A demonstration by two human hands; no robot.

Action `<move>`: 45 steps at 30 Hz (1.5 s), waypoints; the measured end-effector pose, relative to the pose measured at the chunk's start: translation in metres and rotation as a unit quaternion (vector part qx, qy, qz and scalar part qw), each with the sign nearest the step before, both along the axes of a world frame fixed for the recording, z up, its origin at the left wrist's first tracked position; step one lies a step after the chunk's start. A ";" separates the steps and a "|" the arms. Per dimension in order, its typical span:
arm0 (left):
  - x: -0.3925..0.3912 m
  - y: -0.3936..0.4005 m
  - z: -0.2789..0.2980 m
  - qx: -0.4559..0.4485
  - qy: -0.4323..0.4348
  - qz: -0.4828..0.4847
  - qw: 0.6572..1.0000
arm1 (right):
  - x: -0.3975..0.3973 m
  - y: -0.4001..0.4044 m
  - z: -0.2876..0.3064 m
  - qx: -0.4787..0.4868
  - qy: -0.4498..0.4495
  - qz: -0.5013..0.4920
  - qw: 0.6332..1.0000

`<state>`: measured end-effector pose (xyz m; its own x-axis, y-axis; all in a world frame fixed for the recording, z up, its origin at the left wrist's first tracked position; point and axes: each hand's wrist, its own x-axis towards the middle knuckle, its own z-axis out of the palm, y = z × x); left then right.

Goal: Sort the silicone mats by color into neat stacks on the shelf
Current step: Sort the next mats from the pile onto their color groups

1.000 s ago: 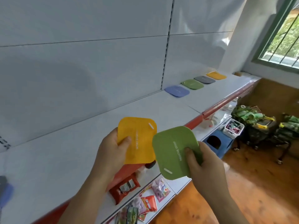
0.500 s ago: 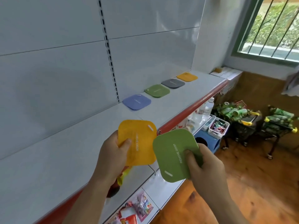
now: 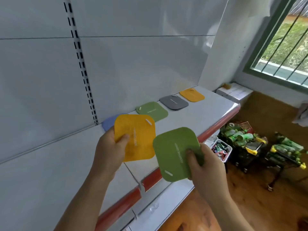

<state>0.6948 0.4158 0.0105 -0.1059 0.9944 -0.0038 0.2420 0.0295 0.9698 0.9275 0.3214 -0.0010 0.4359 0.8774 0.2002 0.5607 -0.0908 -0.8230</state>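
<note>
My left hand [image 3: 109,152] grips a yellow silicone mat [image 3: 138,139] by its left edge, thumb on its face. My right hand [image 3: 205,165] grips a green mat [image 3: 173,152] at its right side, thumb on top. Both mats are held above the front of the white shelf [image 3: 200,117]. Along the shelf's back lie a blue mat [image 3: 107,123], mostly hidden behind the yellow one, then a green mat [image 3: 152,111], a grey mat [image 3: 174,102] and a yellow mat [image 3: 191,95].
The shelf has a red front strip [image 3: 215,129] and a lower shelf below it. A white box [image 3: 234,92] stands past the shelf's right end. A basket [image 3: 221,150] and carts of green goods [image 3: 241,139] stand on the wooden floor at right.
The view has swung right and nearer the row of mats on the shelf. Both hands keep the same hold on their mats; the blue mat is now partly covered by the held yellow one.
</note>
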 end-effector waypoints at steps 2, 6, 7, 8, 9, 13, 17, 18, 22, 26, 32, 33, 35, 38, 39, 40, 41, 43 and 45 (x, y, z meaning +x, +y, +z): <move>0.001 0.013 -0.001 -0.007 -0.002 0.017 1.000 | 0.005 0.023 -0.001 -0.008 0.002 0.017 1.000; 0.000 0.041 0.000 -0.018 0.012 0.066 0.998 | 0.023 0.080 0.000 -0.012 -0.001 0.035 0.999; -0.001 0.046 0.000 -0.020 0.016 0.079 0.997 | 0.028 0.096 0.000 -0.013 -0.003 0.038 0.999; -0.001 0.052 0.000 -0.022 0.020 0.093 0.995 | 0.034 0.114 -0.001 -0.017 0.000 0.046 0.999; -0.001 0.057 0.000 -0.025 0.022 0.108 0.994 | 0.038 0.131 -0.003 -0.023 0.003 0.057 0.998; 0.010 0.073 -0.002 -0.031 0.014 0.170 0.985 | 0.054 0.205 -0.007 -0.049 0.002 0.123 0.991; 0.031 0.078 0.000 -0.025 0.005 0.219 0.975 | 0.054 0.267 -0.009 -0.084 0.014 0.190 0.978; 0.036 0.079 -0.001 -0.025 0.001 0.235 0.972 | 0.053 0.280 -0.011 -0.091 0.011 0.207 0.974; 0.053 0.076 -0.008 -0.028 -0.015 0.295 0.955 | 0.047 0.312 -0.019 -0.101 -0.034 0.274 0.956; 0.071 0.071 -0.013 -0.027 -0.016 0.319 0.947 | 0.046 0.325 -0.032 -0.079 -0.138 0.317 0.935; 0.086 0.070 -0.013 -0.020 0.001 0.324 0.946 | 0.045 0.322 -0.038 -0.062 -0.279 0.316 0.905; 0.088 0.070 -0.013 -0.020 0.001 0.320 0.947 | 0.044 0.320 -0.036 -0.069 -0.288 0.312 0.903; 0.090 0.071 -0.012 -0.019 0.000 0.311 0.950 | 0.046 0.315 -0.034 -0.080 -0.308 0.301 0.899; 0.096 0.073 -0.011 -0.004 -0.003 0.289 0.957 | 0.061 0.306 -0.032 -0.064 -0.359 0.291 0.885; 0.099 0.075 -0.011 0.002 -0.007 0.280 0.960 | 0.069 0.302 -0.032 -0.054 -0.370 0.292 0.881; 0.102 0.077 -0.012 0.007 -0.013 0.274 0.962 | 0.078 0.298 -0.034 -0.042 -0.378 0.296 0.876; 0.106 0.079 -0.013 0.009 -0.022 0.266 0.964 | 0.087 0.292 -0.036 -0.030 -0.385 0.302 0.872; 0.115 0.086 -0.017 0.009 -0.038 0.246 0.969 | 0.107 0.280 -0.041 -0.012 -0.390 0.312 0.866; 0.128 0.095 -0.024 0.000 -0.041 0.234 0.971 | 0.129 0.269 -0.046 -0.012 -0.395 0.315 0.863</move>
